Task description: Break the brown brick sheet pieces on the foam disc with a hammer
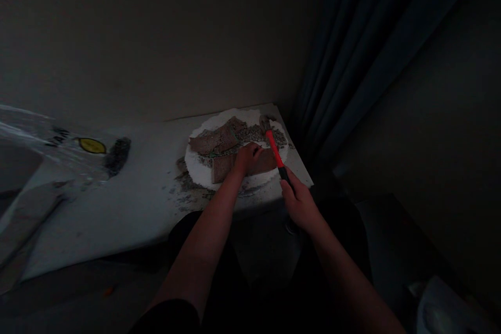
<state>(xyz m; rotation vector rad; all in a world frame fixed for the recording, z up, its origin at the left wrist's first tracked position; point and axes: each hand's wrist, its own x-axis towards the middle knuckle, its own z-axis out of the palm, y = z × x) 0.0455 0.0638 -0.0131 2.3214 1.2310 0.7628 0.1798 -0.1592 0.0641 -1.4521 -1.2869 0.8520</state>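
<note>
- Left hand (247, 156): arm stretched forward, palm down, fingers curled on a brown slab piece (238, 165) lying on the white round board (195, 169).
- Right hand (299, 201): closed around the black grip of a red-handled hammer (274, 147).
- Hammer: long axis runs from the hand up and slightly left, head resting amid grey rubble (254, 134) at the board's far edge.
- Board sits at the table (136, 198) corner.

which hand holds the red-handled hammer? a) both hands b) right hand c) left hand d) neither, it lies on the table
b: the right hand grips the dark end of the hammer, whose head rests over the rubble on the white board, while the left hand presses on a brown slab.
</note>
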